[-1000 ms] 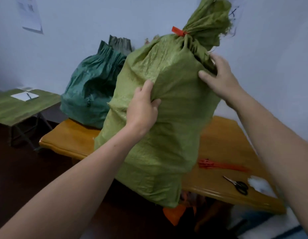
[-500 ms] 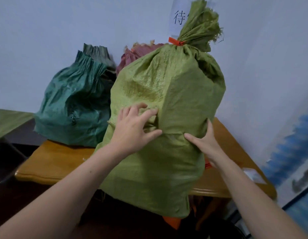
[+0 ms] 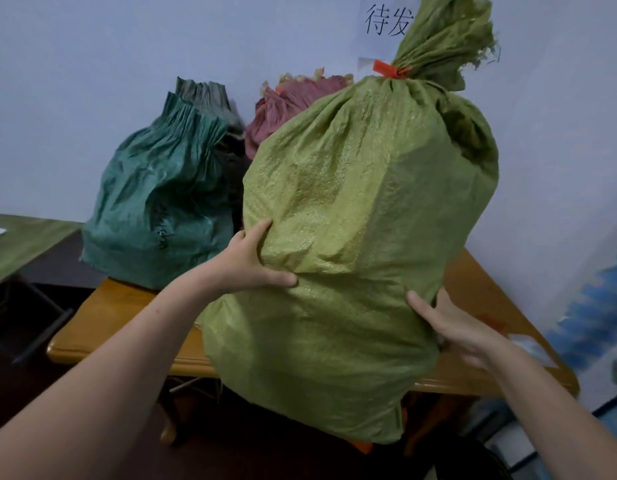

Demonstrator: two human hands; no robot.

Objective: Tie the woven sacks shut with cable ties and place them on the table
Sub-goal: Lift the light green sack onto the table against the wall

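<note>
Since half a second ago my left hand (image 3: 251, 265) has slid off the front of the sack (image 3: 362, 220) to its left flank, my right hand (image 3: 449, 323) has dropped lower on the right side, and the load has swung closer to me. The sack is tied and hangs in the air between my hands. It is in front of the near edge of the table (image 3: 120, 317), with its bottom below the tabletop, so it is not set down yet. At the back of the table stand a teal sack (image 3: 161, 209) and, behind it, a red sack (image 3: 293, 102). The free room looks to be at the front right. My left hand grips a bulge of fabric. My right cups the opposite side with its thumb in front and its fingers hidden behind. The orange tie (image 3: 390, 71) cinches the neck. My main worry is the bottom catching on the table edge if I push forward before lifting high enough, which could tip the sack back at me. The woven fabric looks slick, so a squeeze grip this low may slip and let the top-heavy load lean away. Setting it down too far left could knock the teal sack.
</note>
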